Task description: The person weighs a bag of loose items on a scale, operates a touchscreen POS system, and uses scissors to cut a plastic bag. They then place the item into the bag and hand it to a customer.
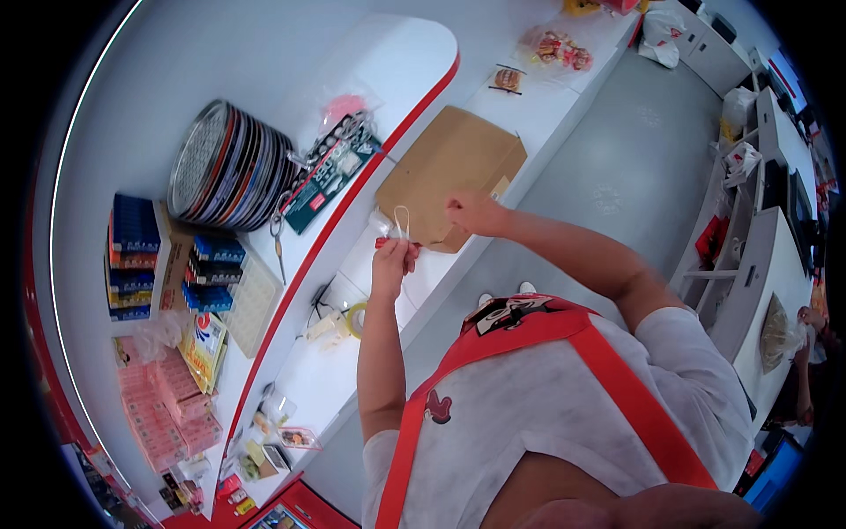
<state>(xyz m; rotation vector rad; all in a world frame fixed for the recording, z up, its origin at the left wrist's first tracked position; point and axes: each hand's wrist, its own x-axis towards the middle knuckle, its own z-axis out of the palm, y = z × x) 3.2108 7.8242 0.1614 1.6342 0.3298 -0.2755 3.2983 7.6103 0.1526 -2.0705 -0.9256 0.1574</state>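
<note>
My left hand is above the white lower counter, its fingers pinched on a white cord loop. The loop stands up above the fingertips. A small red piece and some clear plastic show close beside those fingers; whether they are attached to the loop I cannot tell. Over the near edge of a closed brown cardboard box hovers my right hand, fingers curled and slightly blurred. Anything inside its fingers is hidden. The box lies flat on the counter.
A roll of tape lies left of my left forearm. On the red-edged upper shelf are stacked round metal trays and a green box. Farther along are wrapped bread and bagged snacks. Another person's hand shows at far right.
</note>
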